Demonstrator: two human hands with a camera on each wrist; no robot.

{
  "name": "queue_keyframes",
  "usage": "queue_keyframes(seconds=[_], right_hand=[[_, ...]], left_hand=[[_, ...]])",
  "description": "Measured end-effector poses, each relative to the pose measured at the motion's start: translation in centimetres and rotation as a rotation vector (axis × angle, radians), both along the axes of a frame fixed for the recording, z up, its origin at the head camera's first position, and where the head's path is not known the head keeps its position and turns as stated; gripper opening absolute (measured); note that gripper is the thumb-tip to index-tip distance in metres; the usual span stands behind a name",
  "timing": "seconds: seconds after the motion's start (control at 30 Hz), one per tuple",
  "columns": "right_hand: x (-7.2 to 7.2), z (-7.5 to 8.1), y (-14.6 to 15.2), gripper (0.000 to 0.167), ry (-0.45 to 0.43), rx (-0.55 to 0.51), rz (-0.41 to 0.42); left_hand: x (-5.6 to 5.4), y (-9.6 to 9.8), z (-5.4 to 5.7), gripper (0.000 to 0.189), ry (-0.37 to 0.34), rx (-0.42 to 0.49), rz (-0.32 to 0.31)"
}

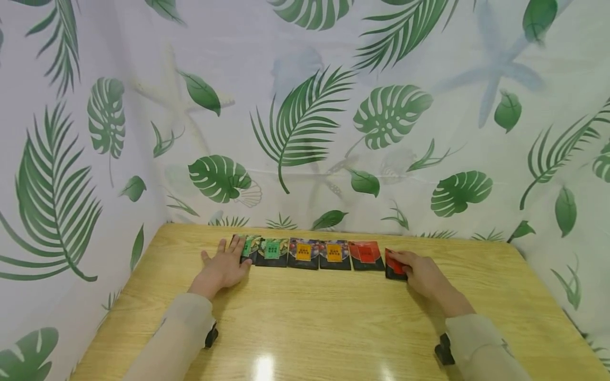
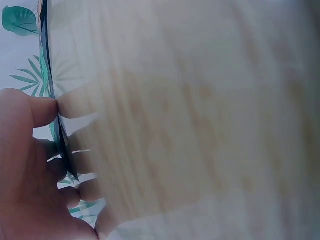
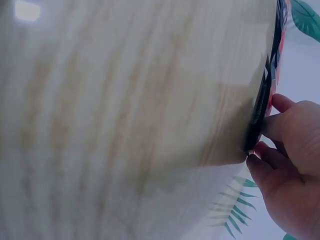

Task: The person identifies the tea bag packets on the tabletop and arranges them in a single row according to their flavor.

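Observation:
A row of flat, dark-bottomed packets lies along the table's far side. My left hand point(image 1: 225, 269) rests with fingers spread over the leftmost green packet point(image 1: 252, 243), partly covering it, its thumb at the packet's near right corner. Beside that lie a second green packet point(image 1: 272, 251), two orange-labelled packets point(image 1: 303, 254) and a red packet point(image 1: 366, 255). At the right end, my right hand point(image 1: 428, 276) holds the edge of another red packet point(image 1: 394, 269), a small gap from its neighbour. The right wrist view shows the fingertips point(image 3: 254, 161) at that packet's corner.
The wooden table point(image 1: 314, 317) reaches back to a white cloth wall point(image 1: 314, 206) printed with green leaves. Similar cloth stands at the left and right sides. A black wrist device point(image 1: 444, 350) sits under the right sleeve, another point(image 1: 212, 335) by the left.

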State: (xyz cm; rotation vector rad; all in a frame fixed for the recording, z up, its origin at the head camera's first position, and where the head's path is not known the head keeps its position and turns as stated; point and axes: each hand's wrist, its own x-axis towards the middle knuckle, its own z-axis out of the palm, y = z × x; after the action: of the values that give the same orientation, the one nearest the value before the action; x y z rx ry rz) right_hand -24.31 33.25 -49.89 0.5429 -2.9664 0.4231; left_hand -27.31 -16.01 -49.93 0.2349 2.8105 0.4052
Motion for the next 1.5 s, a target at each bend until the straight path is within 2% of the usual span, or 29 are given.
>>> queue_keyframes(seconds=[0.3,0.63,0.77,1.03,1.27,1.5], right_hand=[[-1.1,-0.4,0.0,0.053,-0.031,0.037,0.027],[-1.6,-0.2,-0.4,0.056,-0.023,0.063,0.02],[-1.9,-0.3,-0.5,0.056,-0.05,0.065,0.006],[-2.5,-0.3,-0.4,0.054,-0.048,0.047,0.008],[-2.7,-0.2,-0.1,0.048,-0.064,-0.018,-0.052],[-3.1,0.0,-0.1,0.048,-0.056,0.0,-0.053]], left_hand=[[0.2,-0.1,-0.5,0.072,-0.003,-0.001,0.005],[0.0,-0.2,-0.4,0.072,0.0,0.006,0.008],[0.0,-0.3,-0.5,0.072,-0.004,0.002,0.007],[0.1,-0.1,-0.5,0.072,-0.006,0.015,0.013],[0.1,0.0,-0.3,0.07,0.008,0.003,0.009],[-0.2,0.0,-0.4,0.071,0.011,0.001,0.008]])
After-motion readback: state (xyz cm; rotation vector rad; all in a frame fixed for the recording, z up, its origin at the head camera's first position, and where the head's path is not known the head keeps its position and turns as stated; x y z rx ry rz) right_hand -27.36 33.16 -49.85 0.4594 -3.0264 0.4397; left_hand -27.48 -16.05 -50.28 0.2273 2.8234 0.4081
